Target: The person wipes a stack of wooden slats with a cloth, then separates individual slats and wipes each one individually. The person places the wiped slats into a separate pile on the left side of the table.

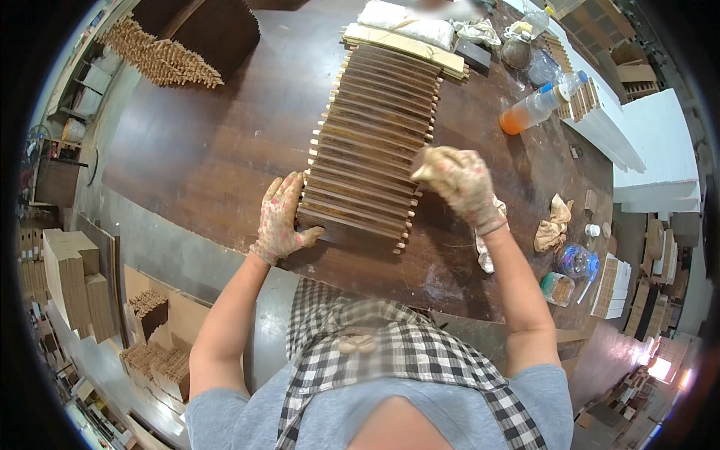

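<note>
A row of dark brown wooden slats (pixel 375 135) with pale peg-like ends lies side by side on the brown table. My left hand (pixel 280 217), in a speckled glove, rests against the near left corner of the row. Its fingers are stretched along the slat ends and its thumb is apart, by the nearest slat. Over the right edge of the row, my gloved right hand (pixel 459 184) is closed, fingers pressed together. Something small and brownish shows at its fingertips; blur keeps me from telling what it is.
Pale wooden strips (pixel 405 49) and a white bundle (pixel 405 24) lie beyond the slats. At the right stand a bottle of orange liquid (pixel 525 112), a crumpled cloth (pixel 553 223) and jars (pixel 557 288). A big slat stack (pixel 161 56) is far left on the table (pixel 187 150).
</note>
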Action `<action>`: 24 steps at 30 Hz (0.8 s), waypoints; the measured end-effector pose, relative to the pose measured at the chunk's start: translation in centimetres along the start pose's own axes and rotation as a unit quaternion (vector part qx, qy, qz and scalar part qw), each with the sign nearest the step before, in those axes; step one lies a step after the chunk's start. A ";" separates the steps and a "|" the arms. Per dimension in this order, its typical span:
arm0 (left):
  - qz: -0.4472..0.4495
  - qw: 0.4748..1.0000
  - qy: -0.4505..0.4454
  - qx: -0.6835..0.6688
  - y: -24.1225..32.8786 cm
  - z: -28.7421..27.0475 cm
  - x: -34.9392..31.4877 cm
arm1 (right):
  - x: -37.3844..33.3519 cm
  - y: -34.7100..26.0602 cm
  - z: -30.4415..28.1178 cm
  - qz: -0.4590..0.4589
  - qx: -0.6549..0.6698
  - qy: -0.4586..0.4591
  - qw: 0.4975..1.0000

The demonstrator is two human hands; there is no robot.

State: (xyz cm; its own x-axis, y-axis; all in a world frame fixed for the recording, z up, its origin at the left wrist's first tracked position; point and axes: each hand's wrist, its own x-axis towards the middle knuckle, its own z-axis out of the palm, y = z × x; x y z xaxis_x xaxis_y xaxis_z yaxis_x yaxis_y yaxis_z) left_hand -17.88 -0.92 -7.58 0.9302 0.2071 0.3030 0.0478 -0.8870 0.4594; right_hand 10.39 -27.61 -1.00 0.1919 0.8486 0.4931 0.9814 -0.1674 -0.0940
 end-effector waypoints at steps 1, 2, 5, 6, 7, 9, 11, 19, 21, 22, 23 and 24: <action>0.000 1.000 -0.001 -0.002 -0.2 0.0 -0.2 | 0.3 -0.3 -0.2 0.016 0.014 0.021 1.000; 0.001 1.000 -0.003 -0.004 -0.2 0.0 -0.2 | 0.7 -0.9 -0.8 0.033 0.028 0.041 0.998; 0.005 1.000 0.015 -0.010 -0.1 -0.1 -0.1 | 2.8 -6.8 -1.2 -0.017 0.148 0.022 0.989; 0.003 1.000 0.015 -0.011 -0.1 -0.1 -0.2 | 4.4 -9.9 -1.5 -0.064 0.216 0.020 0.974; -0.009 1.000 0.012 -0.006 0.1 0.0 -0.1 | 3.6 -10.2 -0.8 -0.094 0.181 -0.006 0.979; 0.001 1.000 0.002 -0.003 -0.3 0.0 -0.1 | 1.6 -8.8 0.1 -0.042 0.215 -0.047 0.975; 0.001 1.000 -0.001 -0.004 -0.2 -0.1 -0.2 | 0.2 -4.6 -1.9 -0.042 0.077 -0.012 0.996; -0.014 1.000 0.015 -0.023 -0.4 0.3 -0.7 | 3.6 -10.8 0.9 -0.110 0.164 -0.010 0.980; -0.009 1.000 0.012 -0.024 -0.3 0.3 -0.2 | 4.7 -10.8 2.3 -0.143 0.194 -0.020 0.970; -0.008 1.000 0.011 -0.023 -0.3 0.2 -0.2 | 5.3 -10.0 3.7 -0.138 0.223 -0.024 0.965; -0.012 1.000 0.012 -0.024 -0.2 0.0 -0.4 | 6.1 -8.5 3.1 -0.147 0.136 -0.010 0.980; -0.016 1.000 0.012 -0.024 -0.1 -0.2 -0.5 | 6.5 -7.4 2.4 -0.123 0.110 -0.021 0.986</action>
State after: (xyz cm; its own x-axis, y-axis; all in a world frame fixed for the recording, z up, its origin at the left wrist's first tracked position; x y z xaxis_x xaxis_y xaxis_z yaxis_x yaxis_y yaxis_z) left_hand -18.45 -0.88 -7.62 0.9192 0.2456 0.3078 0.0590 -0.8587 0.5090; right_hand 4.35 -19.66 0.85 -0.0573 0.8708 0.4882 0.9743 0.1554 -0.1629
